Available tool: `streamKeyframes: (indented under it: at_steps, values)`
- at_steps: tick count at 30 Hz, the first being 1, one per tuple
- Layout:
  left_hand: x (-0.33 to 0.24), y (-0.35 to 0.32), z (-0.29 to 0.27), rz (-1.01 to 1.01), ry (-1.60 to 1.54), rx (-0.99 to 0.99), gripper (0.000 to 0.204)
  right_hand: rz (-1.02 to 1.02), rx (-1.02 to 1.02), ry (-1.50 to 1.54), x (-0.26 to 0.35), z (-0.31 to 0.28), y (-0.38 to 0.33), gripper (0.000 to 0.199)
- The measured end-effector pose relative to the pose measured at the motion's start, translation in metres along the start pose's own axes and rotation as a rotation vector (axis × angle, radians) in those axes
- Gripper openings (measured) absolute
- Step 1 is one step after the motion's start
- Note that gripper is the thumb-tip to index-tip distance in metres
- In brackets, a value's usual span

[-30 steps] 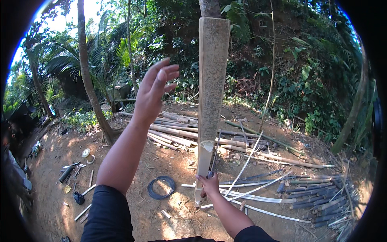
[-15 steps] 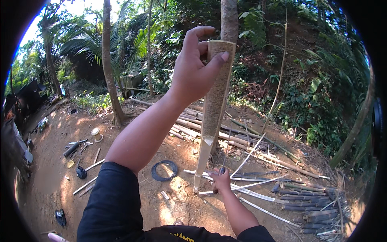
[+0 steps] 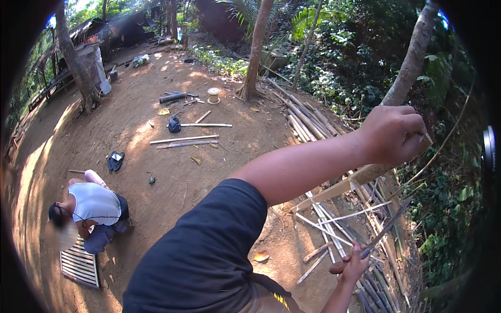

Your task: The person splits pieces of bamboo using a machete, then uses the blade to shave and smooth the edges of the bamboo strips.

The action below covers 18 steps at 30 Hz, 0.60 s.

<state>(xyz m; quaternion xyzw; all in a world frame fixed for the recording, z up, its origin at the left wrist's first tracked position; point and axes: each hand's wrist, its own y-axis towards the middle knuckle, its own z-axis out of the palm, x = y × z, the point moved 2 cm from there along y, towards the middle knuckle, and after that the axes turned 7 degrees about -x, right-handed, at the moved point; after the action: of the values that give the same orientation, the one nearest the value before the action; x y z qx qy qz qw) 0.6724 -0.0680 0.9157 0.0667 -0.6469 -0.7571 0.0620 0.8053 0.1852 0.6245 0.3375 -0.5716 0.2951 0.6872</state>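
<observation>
- My left hand [image 3: 394, 133] is raised at the right of the view, arm stretched out from the dark sleeve, with the grip closed round the top end of a split bamboo pole [image 3: 344, 187].
- The pole slants down and to the left from that hand; its pale cut face shows, and its low end sits near the pile of slats [image 3: 334, 229] on the ground.
- My right hand [image 3: 355, 263] is low and near, right of centre, its grip shut on the handle of a knife [image 3: 383, 229].
- The blade runs up and to the right from that hand, just under the pole; I cannot tell whether it touches the pole.
- Thin pale slats lie crossed on the dirt between my two hands, with darker poles beside them at the right.
- A longer stack of bamboo [image 3: 302, 115] lies farther off, leading towards a tree trunk [image 3: 255, 52].
- A second person [image 3: 91, 208] crouches at the near left over a slatted mat [image 3: 78, 266] on the bare ground.
- Just beyond that person lies a pair of sandals [image 3: 115, 160].
- Farther out on the dirt I see two long sticks [image 3: 185, 141] side by side, a small dark bag [image 3: 174, 125] and a spool [image 3: 213, 95] near the trunk.
- Dense green bushes fill the far right.
</observation>
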Motion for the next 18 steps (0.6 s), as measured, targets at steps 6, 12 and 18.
streamKeyframes:
  at_steps: [6, 12, 18]
  values:
    - [-0.023, -0.003, -0.034, -0.034, -0.04, 0.169, 0.007, -0.321, 0.17, 0.186, 0.106, 0.034, -0.076, 0.034]
    - [-0.067, -0.021, -0.067, -0.045, -0.144, 0.203, 0.004, -0.235, 0.361, 0.296, 0.136, 0.055, -0.166, 0.036]
    - [-0.118, -0.039, -0.122, 0.073, -0.114, 0.247, 0.009, -0.254, 0.313, 0.224, 0.132, 0.094, -0.239, 0.037]
